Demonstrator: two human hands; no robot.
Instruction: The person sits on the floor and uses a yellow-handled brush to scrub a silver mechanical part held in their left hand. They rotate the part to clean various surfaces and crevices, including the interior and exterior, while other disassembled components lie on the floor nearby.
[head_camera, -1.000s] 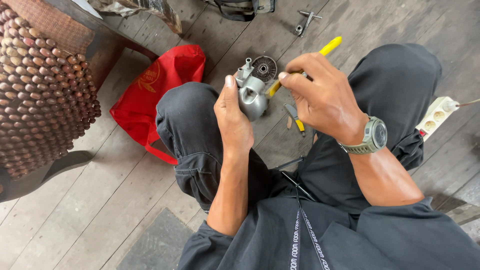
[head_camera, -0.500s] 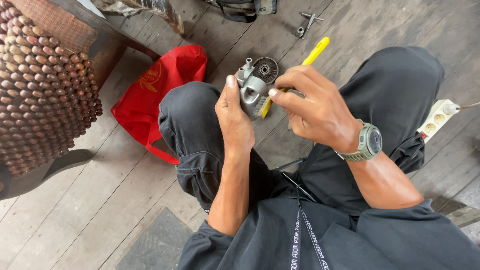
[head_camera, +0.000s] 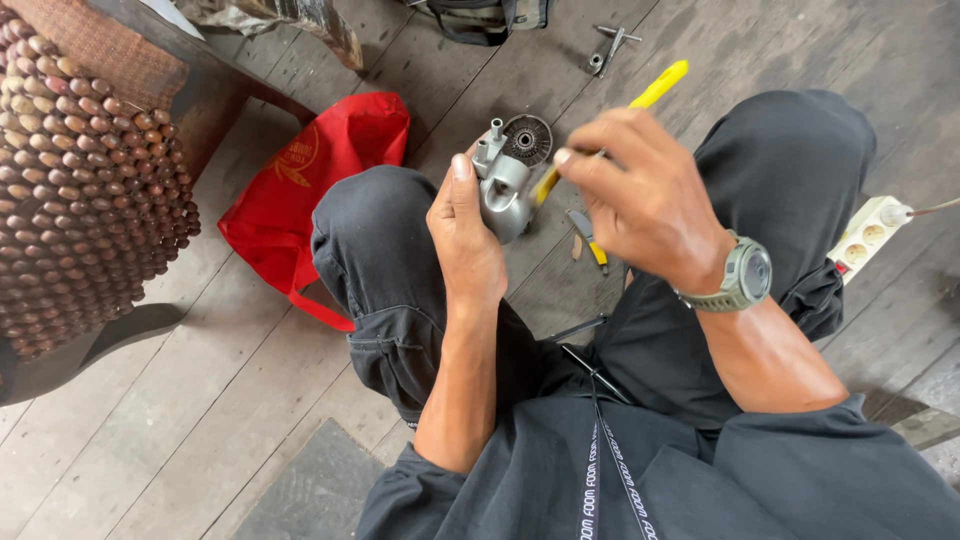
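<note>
My left hand (head_camera: 468, 232) grips a grey cast-metal part (head_camera: 503, 187) with a dark round toothed disc (head_camera: 527, 139) at its top, held above my left knee. My right hand (head_camera: 645, 198) holds a yellow-handled screwdriver (head_camera: 655, 90), its shaft slanting down to the metal part's right side. A watch sits on my right wrist. I sit cross-legged in dark trousers on a wooden plank floor.
A red bag (head_camera: 315, 180) lies on the floor left of my knee. A beaded seat cover (head_camera: 80, 190) hangs on a chair at far left. Pliers with yellow grips (head_camera: 585, 238) lie between my legs. A white power strip (head_camera: 865, 238) lies right; a small metal tool (head_camera: 610, 45) at top.
My right hand has shifted the screwdriver, raising its yellow handle more steeply while the tip stays at the metal part. My left hand keeps the part still.
</note>
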